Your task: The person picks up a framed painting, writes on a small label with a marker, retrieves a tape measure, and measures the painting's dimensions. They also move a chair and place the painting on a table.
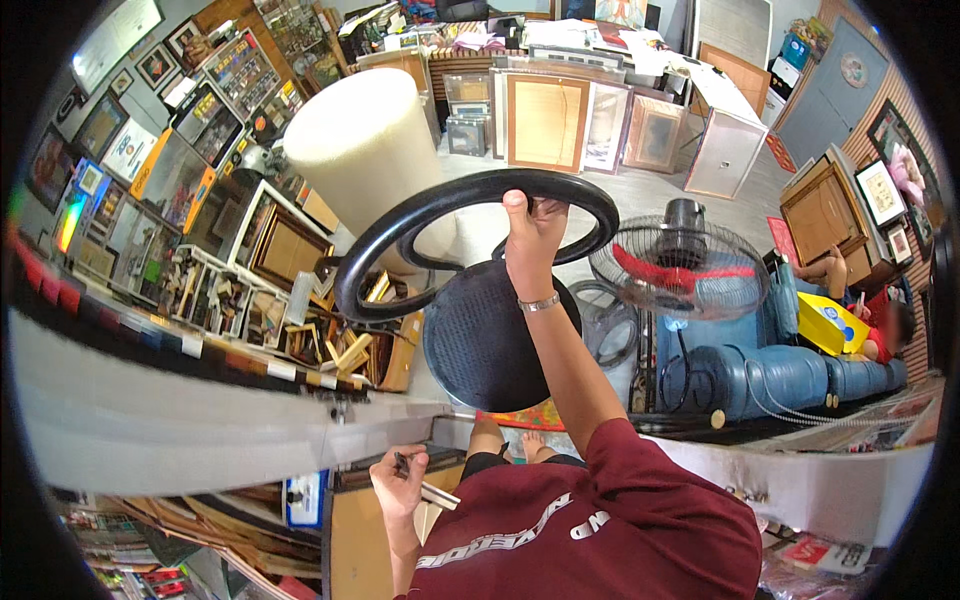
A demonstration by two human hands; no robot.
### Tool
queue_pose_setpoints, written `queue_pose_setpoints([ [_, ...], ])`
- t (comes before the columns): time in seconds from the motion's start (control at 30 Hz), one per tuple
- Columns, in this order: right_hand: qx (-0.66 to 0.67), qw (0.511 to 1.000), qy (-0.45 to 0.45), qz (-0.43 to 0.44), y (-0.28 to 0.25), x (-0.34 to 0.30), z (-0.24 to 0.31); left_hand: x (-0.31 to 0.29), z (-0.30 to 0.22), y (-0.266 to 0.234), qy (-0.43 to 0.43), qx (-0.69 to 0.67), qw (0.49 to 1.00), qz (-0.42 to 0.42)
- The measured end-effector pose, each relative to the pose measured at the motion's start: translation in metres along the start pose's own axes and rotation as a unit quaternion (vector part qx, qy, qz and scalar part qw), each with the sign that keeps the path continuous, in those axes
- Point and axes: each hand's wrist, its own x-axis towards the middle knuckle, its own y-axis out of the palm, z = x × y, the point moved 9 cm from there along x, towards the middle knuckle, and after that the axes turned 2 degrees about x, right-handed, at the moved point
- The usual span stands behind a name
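My right hand [534,240] reaches forward, its fingers wrapped over the far edge of a thick black ring. The ring looks like part of a black stool [490,335], whose round, textured seat lies just below it. Lower left, near my body, my left hand [398,485] is closed, pinching a small dark object [403,463] whose kind I cannot make out. Pale narrow strips [440,496] show beside that hand; whether it holds them too I cannot tell.
A tall cream foam roll [360,140] stands beyond the ring. Right of the stool is a caged fan [680,265] with red blades, near a blue padded seat [740,385] where another person sits. Picture frames [545,120] lean at the back; frame pieces [350,350] lie left.
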Motion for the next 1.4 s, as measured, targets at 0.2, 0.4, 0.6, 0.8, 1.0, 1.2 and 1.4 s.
queue_pose_setpoints([
  [0.2, -0.036, 0.991, -0.067, -0.106, -0.020, 0.110, -0.067, 0.149, -0.011, 0.052, 0.049, -0.072, 0.996, 0.002],
  [0.4, -0.040, 0.977, -0.158, -0.137, -0.037, 0.233, -0.116, 0.346, 0.021, 0.108, 0.032, -0.136, 0.990, -0.004],
  [0.6, -0.204, 0.907, -0.300, -0.213, -0.072, 0.356, -0.134, 0.569, -0.026, 0.194, 0.091, -0.145, 0.984, 0.053],
  [0.8, -0.212, 0.848, -0.403, -0.271, -0.103, 0.486, -0.097, 0.749, -0.072, 0.330, 0.137, -0.038, 0.969, 0.203],
  [1.0, -0.258, 0.777, -0.499, -0.284, -0.148, 0.624, -0.076, 0.895, -0.066, 0.461, 0.066, -0.025, 0.980, 0.184],
  [1.2, -0.301, 0.744, -0.517, -0.297, -0.239, 0.751, -0.039, 0.966, -0.090, 0.597, 0.009, 0.023, 0.973, 0.228],
  [1.4, -0.385, 0.698, -0.489, -0.355, -0.371, 0.862, 0.037, 1.027, -0.130, 0.805, -0.008, 0.069, 0.950, 0.305],
])
